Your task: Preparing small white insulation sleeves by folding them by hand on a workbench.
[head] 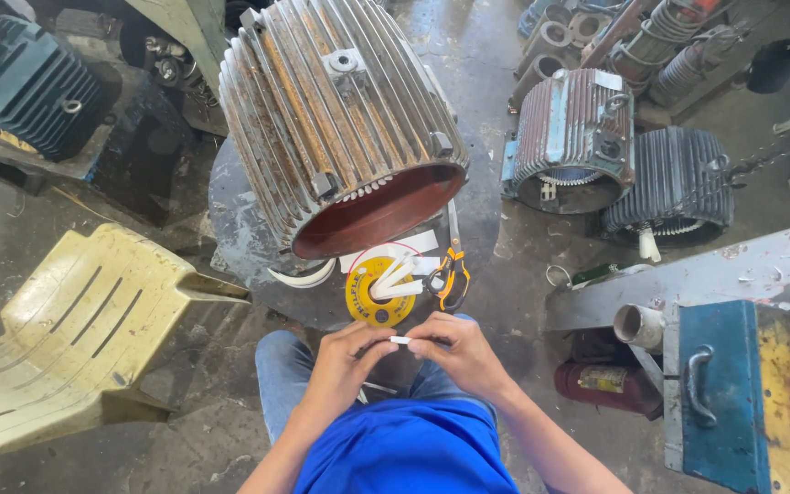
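My left hand (pixel 347 359) and my right hand (pixel 457 351) meet above my knees, both pinching a small white strip (pixel 400 340) between their fingertips. Just beyond them, on a round dark metal plate (pixel 240 229), lies a yellow tape reel (pixel 378 291) with white strips (pixel 397 277) across it. Orange-handled scissors (pixel 452 274) rest to the reel's right. A large ribbed grey motor housing (pixel 340 119) with a red inner bore lies tilted on the plate, its open end facing me.
A pale yellow plastic chair (pixel 75 329) lies at left. Two smaller ribbed motor housings (pixel 573 137) (pixel 678 187) sit at right on the concrete floor. A blue metal box with a handle (pixel 715 393) and a grey beam (pixel 688 274) stand at right, a red cylinder (pixel 605 380) beneath.
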